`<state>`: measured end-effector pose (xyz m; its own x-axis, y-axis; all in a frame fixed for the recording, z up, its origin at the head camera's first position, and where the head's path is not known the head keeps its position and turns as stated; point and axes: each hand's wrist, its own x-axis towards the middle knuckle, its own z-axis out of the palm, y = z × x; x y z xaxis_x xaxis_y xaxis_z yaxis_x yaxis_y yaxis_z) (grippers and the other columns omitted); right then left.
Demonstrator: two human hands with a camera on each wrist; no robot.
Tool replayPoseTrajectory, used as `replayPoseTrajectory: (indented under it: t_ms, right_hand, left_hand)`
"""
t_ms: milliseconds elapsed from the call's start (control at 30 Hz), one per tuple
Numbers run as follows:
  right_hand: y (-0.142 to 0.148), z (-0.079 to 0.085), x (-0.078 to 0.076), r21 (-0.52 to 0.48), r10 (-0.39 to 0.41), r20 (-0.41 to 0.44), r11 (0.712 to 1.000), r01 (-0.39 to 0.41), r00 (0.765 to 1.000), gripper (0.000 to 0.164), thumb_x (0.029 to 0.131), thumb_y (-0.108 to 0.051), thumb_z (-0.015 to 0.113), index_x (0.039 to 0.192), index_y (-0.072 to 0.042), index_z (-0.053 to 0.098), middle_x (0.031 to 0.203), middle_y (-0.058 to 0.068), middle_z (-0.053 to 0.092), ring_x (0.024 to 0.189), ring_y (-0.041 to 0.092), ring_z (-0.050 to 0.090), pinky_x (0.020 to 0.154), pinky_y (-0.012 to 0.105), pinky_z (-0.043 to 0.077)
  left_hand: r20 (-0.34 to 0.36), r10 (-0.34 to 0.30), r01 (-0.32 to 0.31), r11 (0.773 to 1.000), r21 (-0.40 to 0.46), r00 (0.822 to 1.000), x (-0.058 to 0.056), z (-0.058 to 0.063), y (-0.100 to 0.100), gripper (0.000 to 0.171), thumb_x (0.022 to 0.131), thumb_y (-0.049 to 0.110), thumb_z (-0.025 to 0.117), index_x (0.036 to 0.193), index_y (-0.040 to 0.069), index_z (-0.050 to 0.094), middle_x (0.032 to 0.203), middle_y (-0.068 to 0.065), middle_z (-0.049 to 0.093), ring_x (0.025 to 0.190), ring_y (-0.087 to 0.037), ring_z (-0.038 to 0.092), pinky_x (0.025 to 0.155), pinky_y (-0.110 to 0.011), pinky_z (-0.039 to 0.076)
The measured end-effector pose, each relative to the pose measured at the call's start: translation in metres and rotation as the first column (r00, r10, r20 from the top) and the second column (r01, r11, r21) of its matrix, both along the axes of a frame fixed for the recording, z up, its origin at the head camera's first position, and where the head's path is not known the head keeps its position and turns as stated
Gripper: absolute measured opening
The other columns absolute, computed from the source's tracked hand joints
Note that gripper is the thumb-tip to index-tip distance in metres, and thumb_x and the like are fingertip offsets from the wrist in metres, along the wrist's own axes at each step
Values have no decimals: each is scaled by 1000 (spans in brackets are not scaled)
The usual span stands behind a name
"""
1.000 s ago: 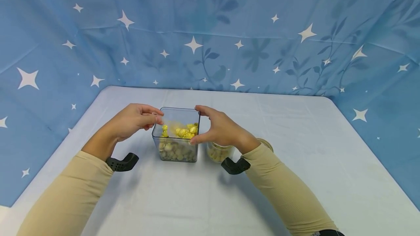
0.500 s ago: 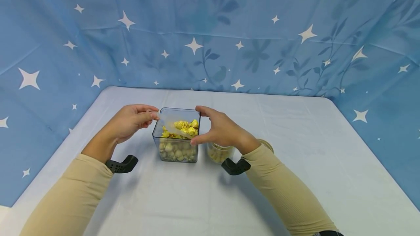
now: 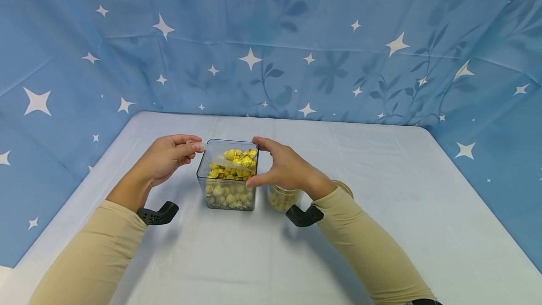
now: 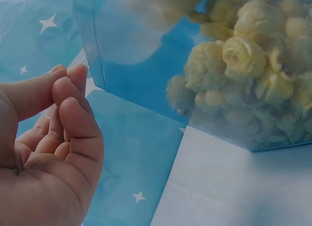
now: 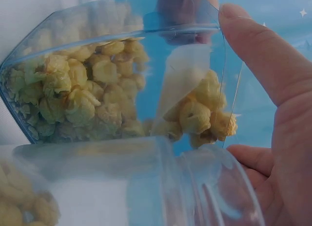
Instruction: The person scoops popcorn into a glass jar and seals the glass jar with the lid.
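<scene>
My left hand [image 3: 171, 156] pinches the handle of a translucent scoop [image 3: 217, 155] between thumb and fingers. The scoop slants down into a clear square container [image 3: 228, 207], and yellow popcorn [image 3: 240, 157] lies heaped on it. More popcorn [image 4: 243, 65] fills the lower part of the container. With thumb and fingers spread, my right hand [image 3: 288, 166] holds the container's right side, the thumb at the near corner and the fingers at the far one. Seen from the right wrist, the scoop [image 5: 185, 65] sits behind the clear wall, its popcorn close to my thumb.
A clear jar [image 3: 282, 199] holding pale popcorn stands right of the container, partly under my right hand. Behind my right wrist a round gold-rimmed lid [image 3: 344, 186] shows in part. White cloth [image 3: 262, 258] covers the table; a blue starry curtain [image 3: 322, 27] hangs behind.
The scoop has risen out of the popcorn with a heap on it. My left hand has shifted slightly left; my right hand keeps its place on the container.
</scene>
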<state>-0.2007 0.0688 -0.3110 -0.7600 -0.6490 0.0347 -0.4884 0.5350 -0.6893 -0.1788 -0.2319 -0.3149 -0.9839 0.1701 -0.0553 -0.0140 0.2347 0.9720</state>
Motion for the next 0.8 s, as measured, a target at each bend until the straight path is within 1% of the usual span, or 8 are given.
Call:
replayPoseTrajectory:
  t_ms: [300, 433, 667, 800]
  right_hand:
    - [-1, 0, 0, 1, -7, -2, 1000, 7, 1000, 103, 78, -42, 87, 157, -9, 30, 157, 4, 38, 140, 21, 39, 112, 45, 33]
    - [-1, 1, 1, -2, -7, 2, 1000, 7, 1000, 103, 78, -41, 87, 158, -9, 29, 157, 5, 38, 140, 22, 38, 112, 45, 33]
    - [-1, 1, 1, 4, -4, 1, 1000, 4, 1000, 103, 78, -42, 87, 157, -9, 29, 156, 5, 38, 140, 22, 39, 112, 46, 34]
    - [-1, 1, 1, 3, -2, 2, 1000, 2, 1000, 103, 78, -42, 87, 158, -9, 29, 157, 5, 37, 140, 22, 38, 112, 45, 33]
  left_hand:
    - [-1, 19, -19, 999, 28, 1000, 0, -1, -2, 46, 106, 19, 53, 138, -13, 45, 97, 3, 64, 86, -10, 53, 77, -19, 49]
    - [-5, 34, -34, 998, 46, 999, 1, -3, -2, 47, 106, 19, 54, 138, -13, 44, 99, 3, 63, 87, -10, 53, 77, -19, 49]
    - [5, 27, -27, 998, 55, 1000, 3, -6, 0, 48, 105, 21, 55, 138, -13, 45, 101, 1, 61, 88, -11, 53, 77, -20, 49]
    - [5, 35, -35, 997, 64, 999, 4, -7, -1, 49, 106, 22, 55, 139, -12, 44, 100, 3, 62, 88, -10, 53, 77, -20, 49]
